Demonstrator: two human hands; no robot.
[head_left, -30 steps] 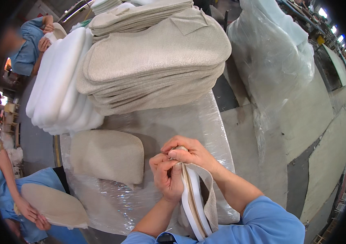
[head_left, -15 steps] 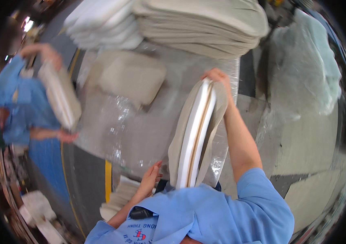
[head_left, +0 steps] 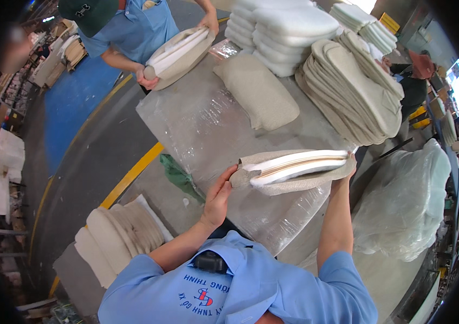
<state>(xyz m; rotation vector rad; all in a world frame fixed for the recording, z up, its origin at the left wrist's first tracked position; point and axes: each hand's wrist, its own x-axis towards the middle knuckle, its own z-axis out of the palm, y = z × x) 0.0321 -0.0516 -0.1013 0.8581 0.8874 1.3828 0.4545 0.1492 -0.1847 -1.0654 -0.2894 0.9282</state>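
Between my two hands is a seat cushion, held edge-up and lying crosswise over the near part of the table. Its beige fabric cover gapes along this edge, showing white padding with a thin brown layer down the middle. My left hand grips its left end, where the fabric folds over the padding. My right hand is closed on the right end, its fingers partly hidden behind the cover. Beyond it on the table lies a flat beige cushion piece, touched by neither hand.
The table has shiny plastic wrap. White pads and beige covers are stacked at the far right. A co-worker at far left holds a similar cushion. Beige pieces stand left; a plastic-wrapped bundle sits right.
The cushion has swung from pointing away from me to lying crosswise. My left hand, free before, now grips its left end; my right hand still holds the other. The view has turned.
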